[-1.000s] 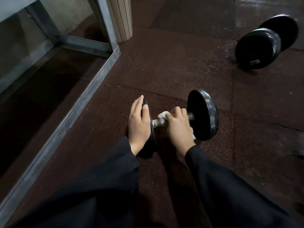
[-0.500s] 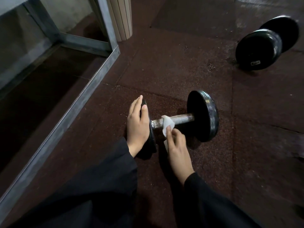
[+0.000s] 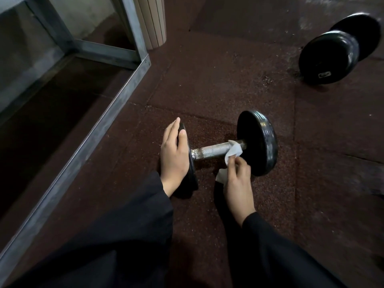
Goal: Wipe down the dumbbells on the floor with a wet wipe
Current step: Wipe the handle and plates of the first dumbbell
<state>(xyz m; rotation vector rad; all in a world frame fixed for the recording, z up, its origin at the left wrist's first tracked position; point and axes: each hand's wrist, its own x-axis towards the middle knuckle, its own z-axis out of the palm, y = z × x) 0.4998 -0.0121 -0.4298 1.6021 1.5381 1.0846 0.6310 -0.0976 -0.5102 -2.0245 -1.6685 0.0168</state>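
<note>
The white wet wipe point(image 3: 233, 151), pinched in the right hand point(image 3: 239, 179), has slid toward three o'clock along the knurled steel handle point(image 3: 209, 151); the flat left hand point(image 3: 173, 154) steadies the black plate point(image 3: 190, 161). Handle nearly covered.

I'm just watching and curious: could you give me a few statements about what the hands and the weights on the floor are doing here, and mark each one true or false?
1. The left hand lies flat against the near black dumbbell's left end plate. True.
2. The right hand holds the white wet wipe at the left end of the bare metal handle. False: the wipe is at the right end, beside the right black plate.
3. A second black dumbbell lies untouched on the dark red rubber floor, far right. True.
4. The near dumbbell is lifted off the floor. False: it rests on the floor.
</note>
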